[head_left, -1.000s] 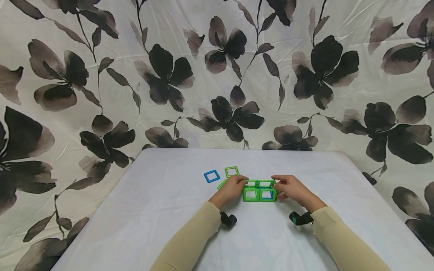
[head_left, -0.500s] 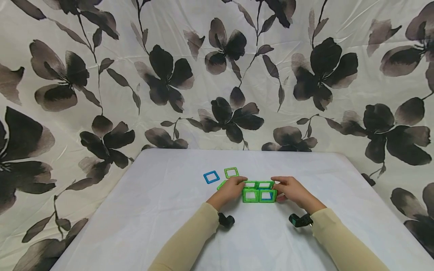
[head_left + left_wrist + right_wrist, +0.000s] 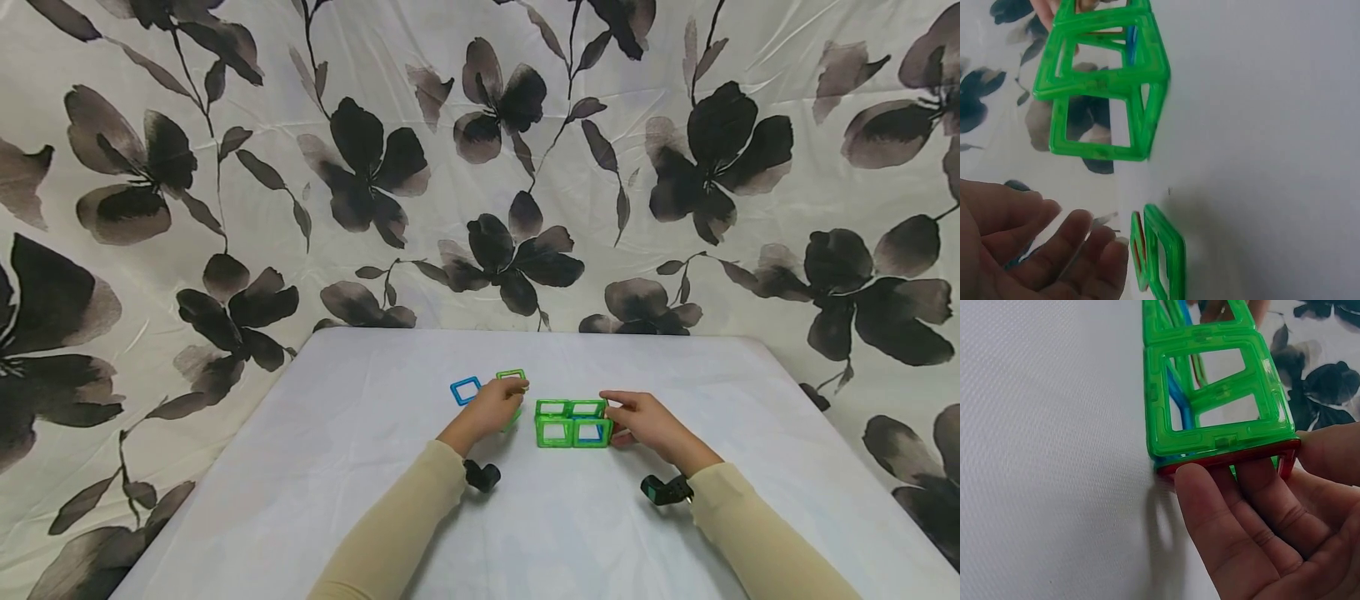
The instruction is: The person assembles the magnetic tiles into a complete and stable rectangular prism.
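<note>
- I am seeing a blue square plastic frame lying on the white table.
- The left hand is hanging, fingers loosely bent, near green square plastic frames.
- Between both hands, a green box of plastic squares is standing.
- The right hand is gripping its red end with thumb and fingers.
</note>
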`<state>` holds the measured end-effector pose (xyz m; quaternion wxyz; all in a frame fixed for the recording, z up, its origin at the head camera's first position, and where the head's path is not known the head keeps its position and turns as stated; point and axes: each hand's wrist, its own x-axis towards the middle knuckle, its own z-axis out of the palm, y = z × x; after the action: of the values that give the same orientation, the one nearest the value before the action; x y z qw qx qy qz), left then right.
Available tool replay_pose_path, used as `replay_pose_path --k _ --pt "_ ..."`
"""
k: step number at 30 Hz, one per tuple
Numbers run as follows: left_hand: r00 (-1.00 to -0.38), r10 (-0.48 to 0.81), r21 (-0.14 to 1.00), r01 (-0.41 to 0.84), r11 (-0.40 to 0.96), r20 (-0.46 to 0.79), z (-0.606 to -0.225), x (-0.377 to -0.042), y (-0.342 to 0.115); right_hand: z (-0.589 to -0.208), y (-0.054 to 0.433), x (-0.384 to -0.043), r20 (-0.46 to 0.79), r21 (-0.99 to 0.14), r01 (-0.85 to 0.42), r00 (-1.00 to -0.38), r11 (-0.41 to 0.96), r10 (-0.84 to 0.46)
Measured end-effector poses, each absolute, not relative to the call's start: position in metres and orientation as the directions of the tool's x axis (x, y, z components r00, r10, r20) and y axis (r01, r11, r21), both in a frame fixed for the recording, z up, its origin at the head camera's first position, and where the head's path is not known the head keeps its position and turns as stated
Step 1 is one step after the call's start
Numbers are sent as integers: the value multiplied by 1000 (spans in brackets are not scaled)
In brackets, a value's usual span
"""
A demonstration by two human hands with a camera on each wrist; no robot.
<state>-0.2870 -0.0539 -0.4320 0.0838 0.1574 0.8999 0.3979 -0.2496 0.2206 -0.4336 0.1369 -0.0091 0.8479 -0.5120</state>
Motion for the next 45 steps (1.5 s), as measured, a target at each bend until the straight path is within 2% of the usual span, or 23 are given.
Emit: replay_pose_path --k 7,14,19,36,45 --pt "-953 303 579 242 778 -8 -432 -287 -59 -433 220 -250 -227 -867 130 -962 481 -149" --pt "-969 245 278 229 933 -21 -429 -283 -60 -432 221 -251 -228 -862 128 -962 491 -149" --pt "-979 203 191 194 962 -27 -429 -279 -59 -432 221 -251 -222 -861 119 -963 495 -154" --pt "-979 164 303 122 945 -118 -431 -284 -57 -433 222 -250 -225 -870 117 -959 479 -173" --pt "-977 195 325 158 933 -85 -433 -282 -60 -432 222 -250 -224 -866 112 -959 487 -176"
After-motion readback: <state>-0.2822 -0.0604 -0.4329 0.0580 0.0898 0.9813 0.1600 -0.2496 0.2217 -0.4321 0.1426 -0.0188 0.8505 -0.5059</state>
